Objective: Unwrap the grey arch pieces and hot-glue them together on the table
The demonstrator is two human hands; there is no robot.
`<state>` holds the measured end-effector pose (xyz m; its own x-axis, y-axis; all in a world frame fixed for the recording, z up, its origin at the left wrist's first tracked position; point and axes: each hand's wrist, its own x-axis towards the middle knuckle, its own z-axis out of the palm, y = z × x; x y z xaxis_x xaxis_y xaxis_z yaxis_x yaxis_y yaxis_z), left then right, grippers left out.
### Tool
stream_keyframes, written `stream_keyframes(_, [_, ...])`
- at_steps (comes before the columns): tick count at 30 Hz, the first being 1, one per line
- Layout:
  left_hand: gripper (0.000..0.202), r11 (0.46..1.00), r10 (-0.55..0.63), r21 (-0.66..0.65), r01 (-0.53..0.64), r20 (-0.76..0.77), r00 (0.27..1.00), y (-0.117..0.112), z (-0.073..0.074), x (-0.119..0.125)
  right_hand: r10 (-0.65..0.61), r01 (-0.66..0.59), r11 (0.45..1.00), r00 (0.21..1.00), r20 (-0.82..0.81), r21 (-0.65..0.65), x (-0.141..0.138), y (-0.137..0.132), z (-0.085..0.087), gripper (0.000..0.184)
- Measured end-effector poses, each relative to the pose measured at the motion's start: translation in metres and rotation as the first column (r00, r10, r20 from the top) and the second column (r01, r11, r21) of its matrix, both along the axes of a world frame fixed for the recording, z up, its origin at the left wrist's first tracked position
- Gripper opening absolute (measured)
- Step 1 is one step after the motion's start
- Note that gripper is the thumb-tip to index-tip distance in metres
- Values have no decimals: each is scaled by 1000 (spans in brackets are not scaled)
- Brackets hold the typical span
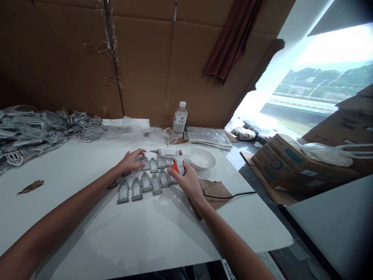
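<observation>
My right hand (190,179) is wrapped round the grip of a white hot glue gun (171,153) with an orange trigger. Its metal nozzle points left, above the back row of parts. At the left end of that row is my left hand (132,161), thumb and forefinger apart beside a small arched part; whether they touch it I cannot tell. Several grey, arch-shaped parts with pale insides lie in rows, among them a front one (136,189). Part of the rows is hidden behind the glue gun and my hands.
A white bowl (203,159) sits right of the glue gun, near torn cardboard (215,190) and a black cord (233,195). A water bottle (180,120) stands behind. Bagged grey parts (29,130) are heaped at left. Cardboard boxes (291,159) stand beyond the table's right edge.
</observation>
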<state>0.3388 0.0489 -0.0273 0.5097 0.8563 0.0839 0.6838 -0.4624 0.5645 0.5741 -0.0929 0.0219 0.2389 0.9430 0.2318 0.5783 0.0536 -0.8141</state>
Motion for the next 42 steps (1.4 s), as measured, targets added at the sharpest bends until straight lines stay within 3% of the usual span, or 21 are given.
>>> stream_keyframes(13, [57,1000,-1,-6,1,-15,1000,-4,8,2,16,-16,1000,1000,10,-11,0,0,0,42])
stream_keyframes(29, [88,994,-98,-50,95,-53,994,-6,20,-4,-1,1,1000,1000,-3,-8,-1,0,0,45])
stream_keyframes(33, [85,996,-46,-70,46,7,999,-7,22,-5,-3,3,1000,1000,0,-12,-1,0,0,45])
stream_keyframes(37, [89,970,61,-244,-25,142,988,-15,39,-12,-7,8,1000,1000,19,-14,-1,0,0,47])
stream_keyframes(42, [89,950,65,-309,-41,68,996,-47,72,-33,-6,6,1000,999,43,-6,-1,0,1,48])
